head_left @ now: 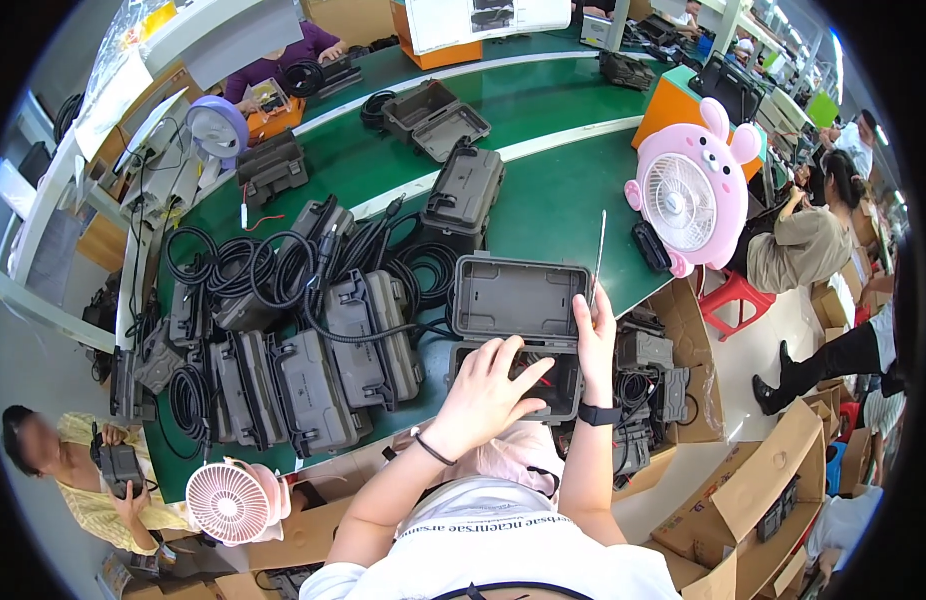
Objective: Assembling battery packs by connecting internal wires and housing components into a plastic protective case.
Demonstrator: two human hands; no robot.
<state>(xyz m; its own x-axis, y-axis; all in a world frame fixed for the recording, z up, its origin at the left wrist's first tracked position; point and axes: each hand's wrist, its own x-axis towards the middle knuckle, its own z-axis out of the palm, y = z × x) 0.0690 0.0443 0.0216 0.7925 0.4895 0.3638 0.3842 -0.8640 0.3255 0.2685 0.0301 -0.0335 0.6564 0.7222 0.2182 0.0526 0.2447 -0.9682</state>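
Fingers (523,375) of left hand (483,395) spread apart, pressed into open grey plastic hinged case (518,300) on green bench (553,200), right hand (595,335) fingers clamped on case's right edge, closed grey cases (313,380) left of fingers.

An open brown cardboard box (773,480) stands on the floor off the counter's right edge. A white printed sheet (483,20) hangs above an orange box (433,45) at the counter's far edge.
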